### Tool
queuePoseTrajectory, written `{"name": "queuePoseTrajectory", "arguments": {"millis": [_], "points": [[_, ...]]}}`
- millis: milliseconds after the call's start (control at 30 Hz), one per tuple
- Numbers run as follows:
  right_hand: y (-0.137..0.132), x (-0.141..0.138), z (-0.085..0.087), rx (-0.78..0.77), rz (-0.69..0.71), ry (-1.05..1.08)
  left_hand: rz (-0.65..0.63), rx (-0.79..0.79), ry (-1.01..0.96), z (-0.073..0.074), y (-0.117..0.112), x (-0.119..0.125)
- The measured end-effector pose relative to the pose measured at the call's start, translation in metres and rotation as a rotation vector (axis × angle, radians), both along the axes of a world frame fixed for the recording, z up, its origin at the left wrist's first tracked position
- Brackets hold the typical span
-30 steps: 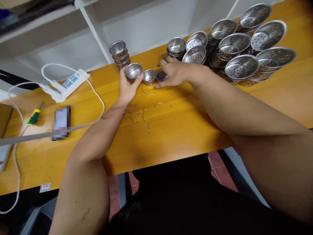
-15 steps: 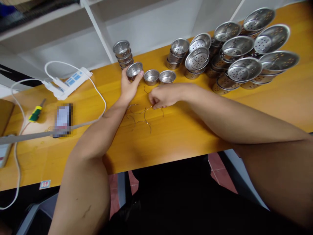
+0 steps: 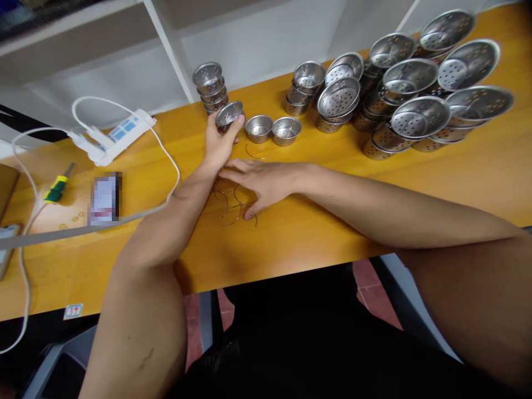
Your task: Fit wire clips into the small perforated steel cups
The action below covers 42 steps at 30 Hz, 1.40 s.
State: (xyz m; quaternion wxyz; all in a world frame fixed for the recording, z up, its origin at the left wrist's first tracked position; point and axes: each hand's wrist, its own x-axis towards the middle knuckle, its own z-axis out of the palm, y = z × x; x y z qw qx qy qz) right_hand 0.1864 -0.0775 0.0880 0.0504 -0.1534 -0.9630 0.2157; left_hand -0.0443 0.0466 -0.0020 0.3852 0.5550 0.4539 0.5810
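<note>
My left hand (image 3: 221,137) grips a small perforated metal cup (image 3: 229,114) by its side, tilted, just in front of a stack of similar cups (image 3: 209,83). To the right of it, two small metal cups (image 3: 259,129) stand side by side on the table. My right hand (image 3: 261,182) is spread palm down over several thin curved wires (image 3: 228,217), fingers apart, and covers part of them. One more curved wire (image 3: 251,153) lies between that hand and the two cups.
Stacked perforated metal cups (image 3: 419,117) crowd the back right of the yellow table (image 3: 291,244). On the left lie a power strip (image 3: 124,136) with white cables, a green-and-yellow screwdriver (image 3: 56,189) and a blurred phone (image 3: 103,198). White shelving (image 3: 249,44) stands behind.
My right hand has gone from closed fingers to spread ones and moved left and slightly nearer, over the wires. Some wires have shifted. My left hand still holds the cup.
</note>
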Motion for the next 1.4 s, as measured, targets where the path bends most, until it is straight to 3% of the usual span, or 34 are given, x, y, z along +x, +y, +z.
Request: {"name": "queuePoseTrajectory", "arguments": {"millis": [167, 367, 633, 733, 933, 1100, 1400], "points": [[-0.01, -0.022, -0.005, 0.058, -0.084, -0.054, 0.047, -0.048, -0.09, 0.024, -0.019, 0.007], [0.0, -0.019, 0.004, 0.069, -0.114, -0.063, 0.073, -0.085, -0.144, 0.033, -0.024, 0.005], [-0.002, -0.015, 0.02, 0.007, -0.198, -0.088, 0.05, -0.084, -0.154, 0.035, -0.029, 0.009], [-0.012, -0.026, 0.016, 0.033, -0.224, -0.036, 0.051, -0.077, -0.1, 0.036, -0.031, 0.011], [-0.018, -0.044, -0.002, 0.132, -0.05, 0.012, 0.055, -0.097, -0.09, 0.03, -0.025, 0.01], [-0.013, -0.037, 0.009, 0.085, -0.072, -0.039, 0.049, -0.099, -0.076, 0.028, -0.023, 0.008], [0.0, -0.013, 0.024, 0.15, -0.108, -0.114, 0.024, -0.055, -0.069, 0.02, -0.016, 0.006]]}}
